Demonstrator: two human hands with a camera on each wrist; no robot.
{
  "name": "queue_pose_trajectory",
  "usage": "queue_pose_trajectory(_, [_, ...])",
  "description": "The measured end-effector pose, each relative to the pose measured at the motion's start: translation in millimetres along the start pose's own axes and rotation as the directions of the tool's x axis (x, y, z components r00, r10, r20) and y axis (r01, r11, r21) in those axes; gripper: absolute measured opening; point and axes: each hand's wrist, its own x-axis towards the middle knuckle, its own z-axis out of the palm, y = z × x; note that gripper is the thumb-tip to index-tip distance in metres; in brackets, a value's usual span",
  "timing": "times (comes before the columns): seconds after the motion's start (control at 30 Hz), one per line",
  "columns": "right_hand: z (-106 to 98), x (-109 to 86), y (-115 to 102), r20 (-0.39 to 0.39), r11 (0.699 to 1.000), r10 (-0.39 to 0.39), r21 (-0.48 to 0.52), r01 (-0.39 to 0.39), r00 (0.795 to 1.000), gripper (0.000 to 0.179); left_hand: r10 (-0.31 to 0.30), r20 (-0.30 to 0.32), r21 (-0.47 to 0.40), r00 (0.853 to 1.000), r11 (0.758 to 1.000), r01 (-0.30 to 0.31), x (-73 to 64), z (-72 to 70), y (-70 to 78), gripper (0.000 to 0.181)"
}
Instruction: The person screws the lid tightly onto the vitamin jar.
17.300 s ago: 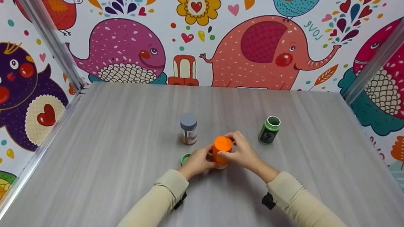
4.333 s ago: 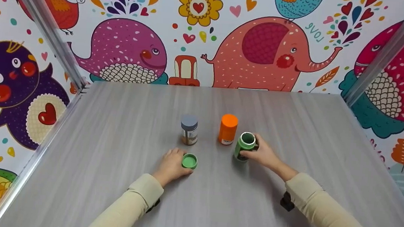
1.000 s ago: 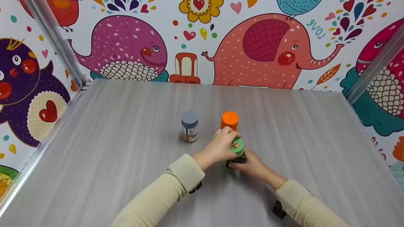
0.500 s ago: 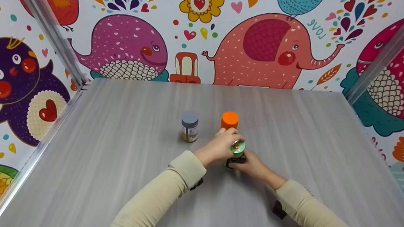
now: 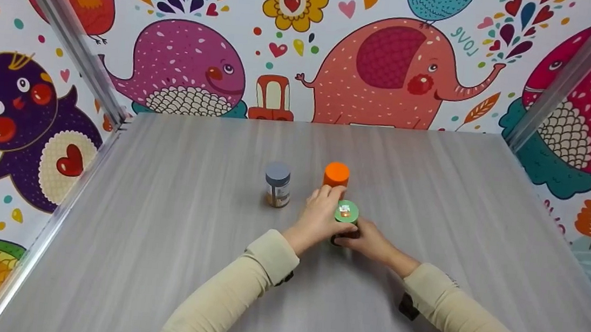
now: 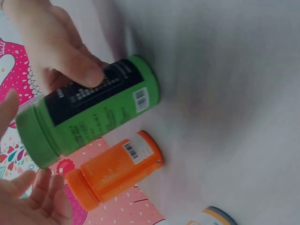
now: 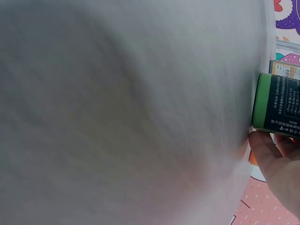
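A green jar (image 6: 101,101) with a dark label stands upright on the table, its green lid (image 5: 347,211) sitting on its mouth. My right hand (image 5: 374,244) grips the jar's body from the right, thumb across the label in the left wrist view. Around the lid is my left hand (image 5: 318,214), thumb on the near side and fingers on the far side. In the left wrist view those fingers (image 6: 47,192) are spread and loose, with a gap beside part of the lid. Whether a fingertip touches it is hard to tell.
Just behind the left hand stands an orange bottle (image 5: 337,174) with an orange cap. Left of it is a clear jar (image 5: 278,189) with a grey lid. Patterned walls (image 5: 191,64) and metal posts (image 5: 564,78) border the grey table (image 5: 178,203).
Earlier the green lid lay apart by my left hand; now it is on the jar. Over the last second my left hand turned with the lid, then loosened and swung back. The right hand stayed still.
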Motion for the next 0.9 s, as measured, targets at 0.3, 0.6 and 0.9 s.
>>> queue_pose_trajectory(0.3, [0,-1.2,1,0.007,1.0,-0.009,-0.001,0.009,1.0,0.059,0.082,0.071,-0.095,0.994,0.993,-0.075,-1.8,-3.9,-10.2,0.06])
queue_pose_trajectory(0.6, [-1,-3.1,-1,0.005,1.0,-0.012,-0.025,0.012,1.0,0.062,0.173,0.161,-0.187,0.972,0.972,-0.142,-1.4,-5.0,-21.1,0.065])
queue_pose_trajectory(0.9, [0,-1.6,-2,-0.005,1.0,0.012,-0.008,-0.012,1.0,0.06,-0.056,0.028,-0.138,0.998,0.989,0.06,-5.3,3.9,-12.6,0.064])
